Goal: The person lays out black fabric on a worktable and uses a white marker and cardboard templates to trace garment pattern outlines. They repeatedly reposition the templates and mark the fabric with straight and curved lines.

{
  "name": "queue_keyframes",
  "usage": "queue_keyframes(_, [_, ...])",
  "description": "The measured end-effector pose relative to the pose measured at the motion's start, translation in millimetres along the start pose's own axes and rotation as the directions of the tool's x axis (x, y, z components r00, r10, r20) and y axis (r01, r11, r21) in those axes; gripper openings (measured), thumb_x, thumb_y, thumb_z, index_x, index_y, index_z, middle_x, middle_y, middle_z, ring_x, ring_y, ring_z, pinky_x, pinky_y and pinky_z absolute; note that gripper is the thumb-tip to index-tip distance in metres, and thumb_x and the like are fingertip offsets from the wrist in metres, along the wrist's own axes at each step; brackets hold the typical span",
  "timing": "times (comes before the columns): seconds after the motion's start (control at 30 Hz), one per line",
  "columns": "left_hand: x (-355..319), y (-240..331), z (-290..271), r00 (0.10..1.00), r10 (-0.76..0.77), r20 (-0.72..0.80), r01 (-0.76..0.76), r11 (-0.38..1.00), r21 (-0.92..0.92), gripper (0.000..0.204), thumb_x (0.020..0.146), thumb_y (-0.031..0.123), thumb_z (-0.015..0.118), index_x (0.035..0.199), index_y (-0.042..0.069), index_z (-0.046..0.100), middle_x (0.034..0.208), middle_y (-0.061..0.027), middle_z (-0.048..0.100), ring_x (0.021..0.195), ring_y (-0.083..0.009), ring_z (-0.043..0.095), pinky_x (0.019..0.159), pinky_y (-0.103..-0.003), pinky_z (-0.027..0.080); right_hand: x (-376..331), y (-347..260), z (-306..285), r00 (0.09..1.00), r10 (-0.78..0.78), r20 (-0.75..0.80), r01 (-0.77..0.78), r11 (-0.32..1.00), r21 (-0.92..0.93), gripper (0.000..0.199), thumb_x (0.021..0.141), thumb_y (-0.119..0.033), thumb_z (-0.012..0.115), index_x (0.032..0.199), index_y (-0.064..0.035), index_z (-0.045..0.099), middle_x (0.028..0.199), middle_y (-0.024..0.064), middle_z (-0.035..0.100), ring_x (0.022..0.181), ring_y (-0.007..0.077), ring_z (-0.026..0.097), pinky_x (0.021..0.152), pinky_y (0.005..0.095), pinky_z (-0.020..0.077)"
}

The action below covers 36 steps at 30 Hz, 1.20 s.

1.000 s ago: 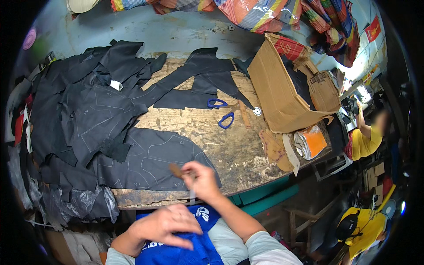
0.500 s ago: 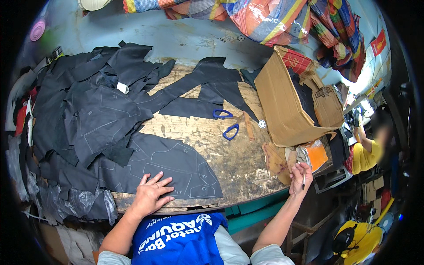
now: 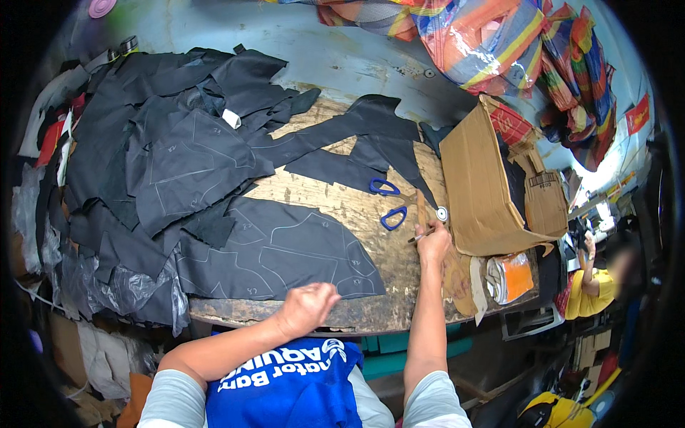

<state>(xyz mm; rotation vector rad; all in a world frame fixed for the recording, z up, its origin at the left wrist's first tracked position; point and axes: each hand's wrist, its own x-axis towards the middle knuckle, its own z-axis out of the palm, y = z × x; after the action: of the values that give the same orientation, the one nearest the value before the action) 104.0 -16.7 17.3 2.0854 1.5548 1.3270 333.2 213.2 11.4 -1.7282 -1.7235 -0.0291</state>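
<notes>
My left hand [image 3: 308, 309] is closed with its fingers curled, at the lower edge of a black leather-like sheet [image 3: 300, 250] marked with pale outlines. I see nothing in it. My right hand [image 3: 434, 244] reaches over the table with a slim pen [image 3: 421, 236] gripped in its fingers. Its fingertips are close to a small white disc [image 3: 442, 214] and a flat wooden strip [image 3: 421, 207]. Just left of these lie blue-handled scissors [image 3: 393, 217], their blades partly hidden under the strip.
A heap of black sheets [image 3: 107, 150] covers the table's left side. A cardboard box [image 3: 467, 178] stands at the right, with brown pattern pieces [image 3: 459, 282] and an orange-and-white bundle [image 3: 515, 278] before it. Checkered bags [image 3: 485, 43] hang above. A person in yellow [image 3: 596, 285] sits at far right.
My right hand has moved forward and left with the pen, toward the scissors and disc. My left hand has lifted from the marked sheet, moved right and curled its fingers.
</notes>
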Motion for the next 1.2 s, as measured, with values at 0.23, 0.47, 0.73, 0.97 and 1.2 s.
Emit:
queue_keyframes(0.23, [-1, -29, -41, 0.892, -0.233, 0.388, 0.097, 0.936, 0.339, 0.066, 0.075, 0.046, 0.071, 0.126, 0.008, 0.055, 0.144, -0.0159, 0.039, 0.140, -0.0279, 0.027, 0.107, -0.064, 0.018, 16, 39, 6, 0.979, 0.169, 0.111, -0.173, 0.985, 0.028, 0.014, 0.066, -0.004, 0.069, 0.077, -0.0016, 0.061, 0.070, 0.0172, 0.064, 0.071, 0.0350, 0.064, 0.066, 0.0407, 0.0484])
queue_keyframes(0.47, [9, -14, -6, 0.974, -0.048, 0.223, 0.013, 0.987, 0.158, 0.023, 0.087, 0.027, 0.061, 0.096, 0.006, 0.061, 0.099, -0.0092, 0.067, 0.110, -0.0291, 0.060, 0.094, -0.057, 0.041, 25, 59, 10, 0.954, 0.183, 0.237, -0.268, 0.876, 0.402, 0.021, 0.067, 0.005, 0.070, 0.081, -0.0031, 0.057, 0.066, 0.0040, 0.055, 0.058, 0.0160, 0.052, 0.059, 0.0313, 0.0466])
queue_keyframes(0.73, [18, -3, -7, 0.970, -0.191, 0.151, 0.158, 0.965, 0.209, 0.025, 0.088, 0.026, 0.057, 0.105, 0.010, 0.064, 0.119, -0.0094, 0.061, 0.126, -0.0271, 0.046, 0.103, -0.061, 0.024, -52, -47, -58, 0.917, -0.010, 0.400, -0.326, 0.563, 0.760, 0.027, 0.071, 0.011, 0.070, 0.087, -0.0050, 0.054, 0.069, -0.0020, 0.051, 0.061, 0.0076, 0.049, 0.057, 0.0217, 0.0436])
queue_keyframes(0.97, [-19, -82, -140, 0.771, -0.558, -0.306, 0.635, 0.638, 0.436, 0.039, 0.072, 0.022, 0.076, 0.105, 0.007, 0.063, 0.131, -0.0198, 0.048, 0.123, -0.0351, 0.044, 0.103, -0.055, 0.031, -99, -93, -38, 0.905, -0.123, 0.406, 0.013, 0.965, 0.262, 0.025, 0.061, 0.000, 0.076, 0.078, -0.0007, 0.058, 0.071, 0.0160, 0.062, 0.065, 0.0330, 0.060, 0.062, 0.0372, 0.0482])
queue_keyframes(1.2, [-29, -59, -136, 0.898, -0.414, 0.149, 0.371, 0.894, 0.249, 0.043, 0.067, 0.020, 0.079, 0.105, 0.005, 0.065, 0.117, -0.0187, 0.056, 0.111, -0.0351, 0.052, 0.094, -0.040, 0.045, -86, -31, -90, 0.748, -0.045, 0.662, -0.332, 0.838, 0.432, 0.021, 0.066, 0.010, 0.074, 0.072, -0.0029, 0.058, 0.063, -0.0021, 0.053, 0.057, 0.0048, 0.047, 0.050, 0.0219, 0.0369])
